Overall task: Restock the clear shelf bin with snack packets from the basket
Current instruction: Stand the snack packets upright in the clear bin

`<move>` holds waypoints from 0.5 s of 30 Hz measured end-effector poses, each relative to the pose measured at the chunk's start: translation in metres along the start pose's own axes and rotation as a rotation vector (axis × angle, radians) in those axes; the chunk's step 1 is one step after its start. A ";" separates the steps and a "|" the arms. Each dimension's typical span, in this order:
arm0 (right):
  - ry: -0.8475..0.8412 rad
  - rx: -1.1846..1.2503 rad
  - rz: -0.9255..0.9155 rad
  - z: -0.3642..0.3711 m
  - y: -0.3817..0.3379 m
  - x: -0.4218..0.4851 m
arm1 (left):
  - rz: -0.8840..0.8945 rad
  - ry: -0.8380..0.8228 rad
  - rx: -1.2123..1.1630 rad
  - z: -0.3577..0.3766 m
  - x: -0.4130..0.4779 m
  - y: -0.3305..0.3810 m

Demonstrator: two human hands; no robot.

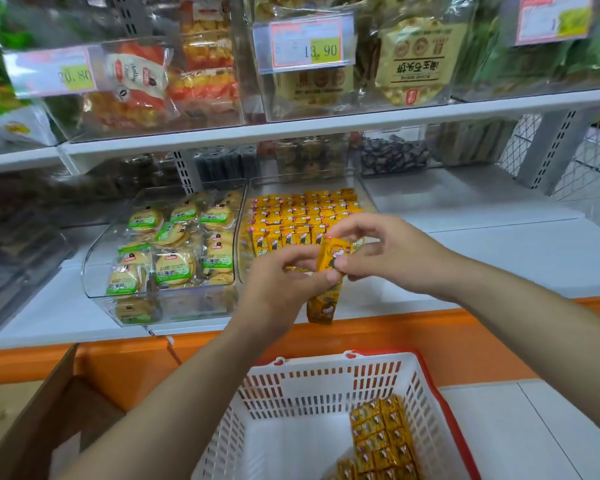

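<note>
Both my hands hold a strip of yellow snack packets point(323, 303) just in front of the clear shelf bin point(364, 192). My left hand point(284, 285) grips the strip from the left, and its lower packets hang down below my fingers. My right hand point(392, 258) pinches the top packet with thumb and fingers. The bin holds several rows of the same yellow packets point(302, 213), standing upright. Below, the white basket point(312, 386) with a red rim has more yellow packets point(385, 441) lying at its right side.
A second clear bin point(97, 261) with green-labelled biscuit packs stands left of the yellow one. The upper shelf point(291, 129) carries bins with price tags. An open cardboard box point(32, 410) sits at the lower left, beside the orange shelf edge point(430, 341).
</note>
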State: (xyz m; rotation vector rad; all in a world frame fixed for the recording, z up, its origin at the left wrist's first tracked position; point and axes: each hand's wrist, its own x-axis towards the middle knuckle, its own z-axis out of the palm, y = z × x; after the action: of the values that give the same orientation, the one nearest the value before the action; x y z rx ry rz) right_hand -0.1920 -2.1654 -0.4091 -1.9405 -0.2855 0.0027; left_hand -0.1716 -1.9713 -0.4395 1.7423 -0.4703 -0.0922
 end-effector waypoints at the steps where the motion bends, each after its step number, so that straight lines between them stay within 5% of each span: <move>1: 0.006 -0.008 0.001 -0.006 0.002 0.002 | 0.011 -0.032 0.017 0.002 0.007 0.001; 5: 0.130 -0.213 -0.041 -0.038 0.013 0.024 | 0.034 -0.026 0.086 0.005 0.044 -0.002; 9: 0.215 -0.468 -0.062 -0.066 0.028 0.060 | 0.072 0.094 0.461 -0.002 0.105 -0.028; 15: 0.085 -0.860 -0.059 -0.068 0.050 0.113 | 0.220 -0.167 1.194 0.005 0.179 -0.075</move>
State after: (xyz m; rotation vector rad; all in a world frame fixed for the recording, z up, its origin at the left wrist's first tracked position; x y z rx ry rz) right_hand -0.0631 -2.2224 -0.4137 -2.7724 -0.3151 -0.2817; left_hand 0.0096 -2.0288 -0.4776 2.8349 -0.9522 0.2606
